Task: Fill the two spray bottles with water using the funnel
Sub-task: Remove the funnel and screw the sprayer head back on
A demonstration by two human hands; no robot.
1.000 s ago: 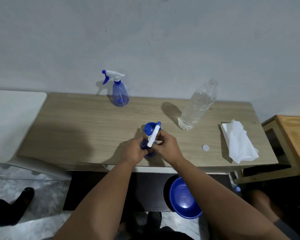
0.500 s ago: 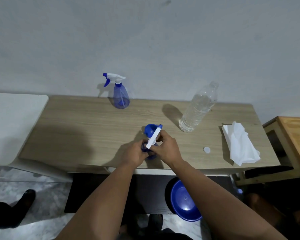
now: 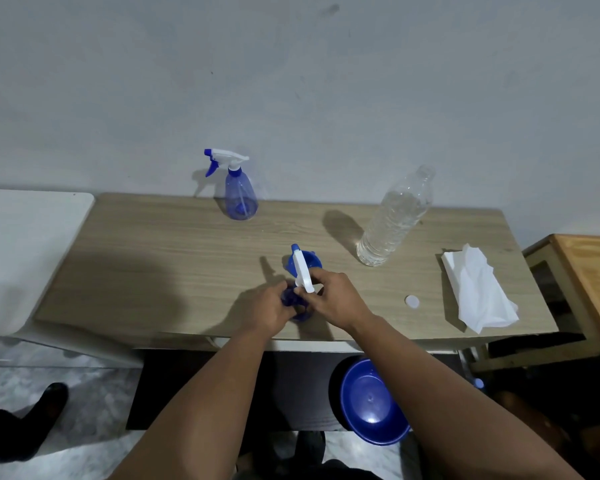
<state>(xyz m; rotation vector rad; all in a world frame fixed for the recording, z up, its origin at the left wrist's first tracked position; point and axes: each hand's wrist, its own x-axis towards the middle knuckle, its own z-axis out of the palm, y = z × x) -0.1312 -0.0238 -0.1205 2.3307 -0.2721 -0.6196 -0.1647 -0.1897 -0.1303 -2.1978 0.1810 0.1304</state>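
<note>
Far up and left of both grips, against the wall: 1 spray bottle (image 3: 240,197), upright, head screwed on, nozzle pointing left, well apart from either hand.

Left hand (image 3: 269,306) wrapped around the blue body of the near spray bottle (image 3: 297,306), grip clamped on it, steadying it on the worktop (image 3: 160,258) near the front edge. Most of that body hidden under the fingers, so fill level impossible to tell.

Directly above this grip: the white spray head (image 3: 302,271), long axis running away from the person, tilted a little left, blue nozzle at the far tip.

Right hand (image 3: 333,301) touching the left across the bottle neck, grip pinched on the rear end of the spray head. Likely step: unscrewing or lifting the head off, judged from the pose. Turning axis straight up through the neck, between the 2 grips, so both hands equally near.

Just behind the spray head, beyond both grips: the blue funnel (image 3: 309,261), mostly hidden; hard to say whether touching the bottle. Nearer the right hand for the coming pickup.

Up and right of the right grip: a clear water bottle (image 3: 394,220), uncapped, partly full. Right of the grip: its small white cap (image 3: 412,301), then a crumpled tissue (image 3: 475,289).

Below the worktop, under the right forearm: a blue basin (image 3: 371,403).
</note>
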